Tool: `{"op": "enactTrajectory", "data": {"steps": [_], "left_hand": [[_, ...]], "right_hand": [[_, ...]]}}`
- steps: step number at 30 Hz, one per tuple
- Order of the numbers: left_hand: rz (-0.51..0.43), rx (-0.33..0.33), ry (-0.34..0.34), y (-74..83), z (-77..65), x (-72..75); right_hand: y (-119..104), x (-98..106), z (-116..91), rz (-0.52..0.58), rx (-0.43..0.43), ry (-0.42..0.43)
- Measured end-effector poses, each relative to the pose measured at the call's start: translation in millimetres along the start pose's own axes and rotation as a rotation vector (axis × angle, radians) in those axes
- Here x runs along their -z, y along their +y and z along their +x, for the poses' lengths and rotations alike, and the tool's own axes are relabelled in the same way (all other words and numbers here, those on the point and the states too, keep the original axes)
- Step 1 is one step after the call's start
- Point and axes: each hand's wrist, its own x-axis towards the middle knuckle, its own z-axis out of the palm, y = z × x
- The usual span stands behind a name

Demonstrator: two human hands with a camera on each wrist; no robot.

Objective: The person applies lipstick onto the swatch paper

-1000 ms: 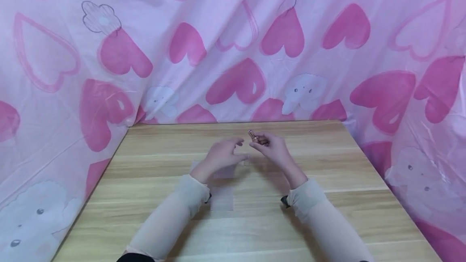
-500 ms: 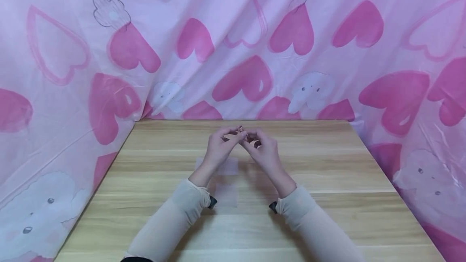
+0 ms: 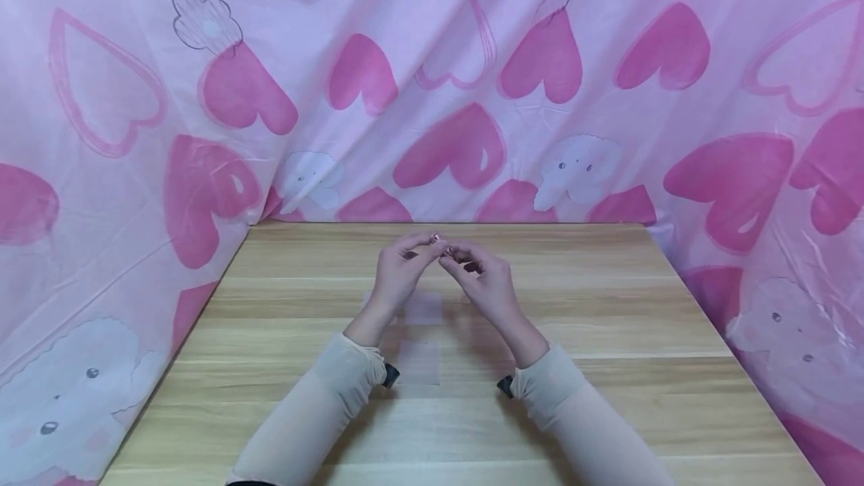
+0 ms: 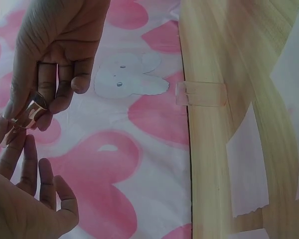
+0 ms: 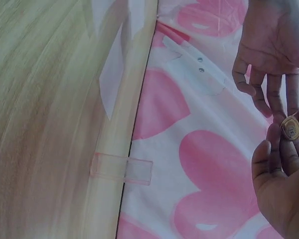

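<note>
A small rose-gold lipstick tube [image 4: 30, 113] is held up over the far part of the table, between my two hands. My left hand [image 3: 398, 270] pinches one end with thumb and fingers. My right hand [image 3: 482, 276] grips the other end. The fingertips of both hands nearly meet and cover much of the tube in the head view. In the right wrist view, the labelled base of the lipstick [image 5: 291, 128] shows between the fingers. A clear pinkish rectangular plastic piece [image 4: 202, 94] is on the table near its back edge.
Pale, thin sheets [image 3: 420, 362] lie on the wooden table [image 3: 607, 396] below and between my forearms. A pink heart-patterned curtain [image 3: 448, 145] hangs behind the table and along both sides.
A second ago only my right hand held the lipstick, with my left hand apart from it. Since then the hands have come together, and my left thumb and fingers have taken hold of one end.
</note>
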Motion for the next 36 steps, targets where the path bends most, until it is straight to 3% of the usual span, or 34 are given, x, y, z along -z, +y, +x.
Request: {"op": "enactTrajectory", "data": {"steps": [7, 14, 17, 21, 24, 29, 36], "left_hand": [[-0.062, 0.052, -0.045, 1.6, 0.0, 3.7], [-0.035, 0.056, -0.11, 2.6, 3.1, 8.2], [-0.06, 0.084, -0.1, 3.6, 2.3, 6.7], [-0.107, 0.1, -0.037, 5.9, -0.6, 0.9], [-0.116, 0.105, -0.002, 7.1, -1.6, -1.0], [-0.096, 0.152, -0.005, 10.2, -1.9, 4.2], [-0.186, 0.166, -0.154, 9.6, 0.7, 14.2]], "right_hand": [[-2, 3, 1, 0.211, -0.179, -0.084], [-3, 6, 5, 0.353, -0.245, -0.158], [-5, 4, 4, 0.27, -0.248, -0.117], [-8, -4, 1, 0.064, -0.13, 0.013], [-10, -7, 1, 0.028, -0.047, 0.057], [-11, -5, 1, 0.161, -0.101, -0.027], [-9, 3, 2, 0.399, -0.229, -0.197]]}}
